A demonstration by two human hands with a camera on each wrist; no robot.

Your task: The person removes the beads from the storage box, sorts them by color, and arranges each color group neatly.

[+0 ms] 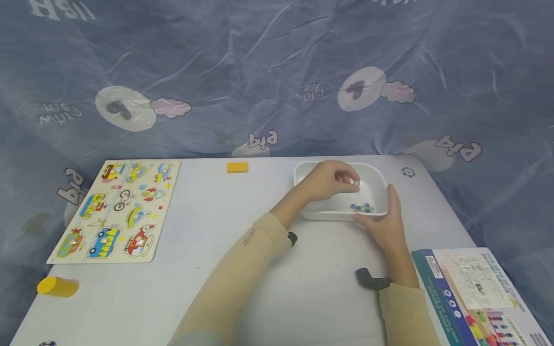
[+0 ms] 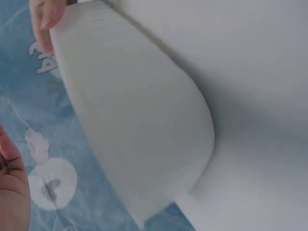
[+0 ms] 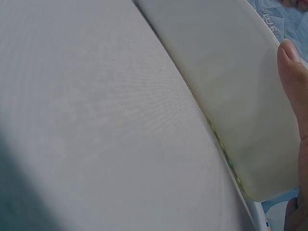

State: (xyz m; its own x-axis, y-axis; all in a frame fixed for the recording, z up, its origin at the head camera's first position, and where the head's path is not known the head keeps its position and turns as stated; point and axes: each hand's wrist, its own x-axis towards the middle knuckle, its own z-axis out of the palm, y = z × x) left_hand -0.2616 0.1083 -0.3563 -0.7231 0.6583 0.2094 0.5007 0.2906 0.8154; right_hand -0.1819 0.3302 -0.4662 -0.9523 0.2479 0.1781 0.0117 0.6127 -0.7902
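Observation:
A white tray point(image 1: 331, 216) stands near the far edge of the table, to the right. Several blue and green marbles point(image 1: 362, 208) lie in its near right corner. Above the tray my left hand point(image 1: 331, 180) pinches a small greenish marble point(image 1: 357, 183) between thumb and fingertips. My right hand point(image 1: 387, 226) grips the tray's near right corner, thumb at the near rim and fingers along the right wall. The right wrist view shows that thumb point(image 3: 291, 67) against the tray's outer side point(image 3: 231, 86). In the left wrist view the left hand point(image 2: 13, 192) is only partly visible.
A wooden picture puzzle board point(image 1: 121, 211) lies at the left, with a yellow cylinder point(image 1: 58, 286) in front of it. One yellow block point(image 1: 237, 167) rests by the far edge. A printed box point(image 1: 480, 293) occupies the near right. Behind hangs a patterned blue cloth point(image 1: 242, 72).

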